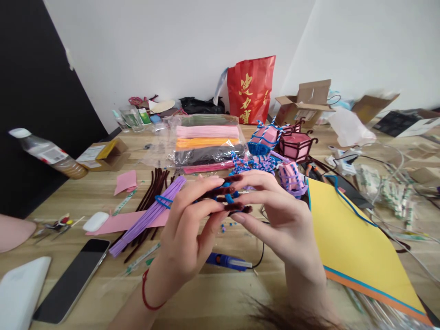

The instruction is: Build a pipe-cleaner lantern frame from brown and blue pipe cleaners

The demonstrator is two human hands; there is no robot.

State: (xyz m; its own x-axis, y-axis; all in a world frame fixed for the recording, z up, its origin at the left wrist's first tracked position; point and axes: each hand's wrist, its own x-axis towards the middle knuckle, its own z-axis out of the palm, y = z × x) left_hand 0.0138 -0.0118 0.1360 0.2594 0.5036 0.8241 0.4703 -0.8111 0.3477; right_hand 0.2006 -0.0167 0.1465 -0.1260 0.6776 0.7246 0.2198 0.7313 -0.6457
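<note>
My left hand (187,229) and my right hand (275,215) meet above the wooden table and together pinch a small piece made of dark maroon and blue pipe cleaners (228,197). Both hands' fingers are closed on it from either side. A red cord circles my left wrist. Just behind and left of my hands lie a bundle of purple pipe cleaners (151,215) tied with a blue one and a bundle of maroon pipe cleaners (156,183).
A blue glue gun (227,261) lies under my hands. A phone (74,279) and white case (96,221) sit left, yellow card (354,243) right. Packed pipe cleaners (208,146), small woven baskets (295,144), a red bag (250,89), boxes and a bottle (51,156) stand behind.
</note>
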